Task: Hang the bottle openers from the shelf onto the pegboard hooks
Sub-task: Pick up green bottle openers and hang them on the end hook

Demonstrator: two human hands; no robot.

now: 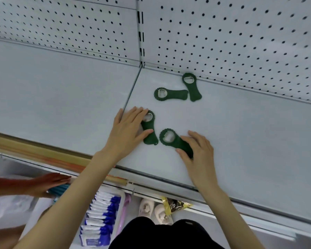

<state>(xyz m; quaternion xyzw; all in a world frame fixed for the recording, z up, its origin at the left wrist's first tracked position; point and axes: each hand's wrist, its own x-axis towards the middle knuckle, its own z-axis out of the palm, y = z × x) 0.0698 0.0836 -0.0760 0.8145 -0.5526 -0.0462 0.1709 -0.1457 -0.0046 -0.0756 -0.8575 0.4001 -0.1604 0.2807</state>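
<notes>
I count four green openers on the white shelf (241,132), under the pegboard (223,33). My left hand (127,130) lies flat on the left opener (150,138). Its straight fingers cover the ring end and the thumb reaches across the handle, so only the ring's right edge and the wide tail show past the hand. That reads to me as pressing, not a closed grasp.

My right hand (199,155) has the right opener (169,139) by the handle, pinched between curled fingers on the far edge and the thumb on the near edge. The ring end sticks out to the left of the hand, near the left opener's tail but apart from it. I cannot tell whether it is off the shelf.

The other two lie farther back by the pegboard's foot, well apart from both hands. The back-left opener (169,94) lies sideways, the back-right opener (191,87) points its ring at the board, and their handle ends meet.

At lower left, another person's hand (47,182) reaches in near blue-and-white packets (101,218).
</notes>
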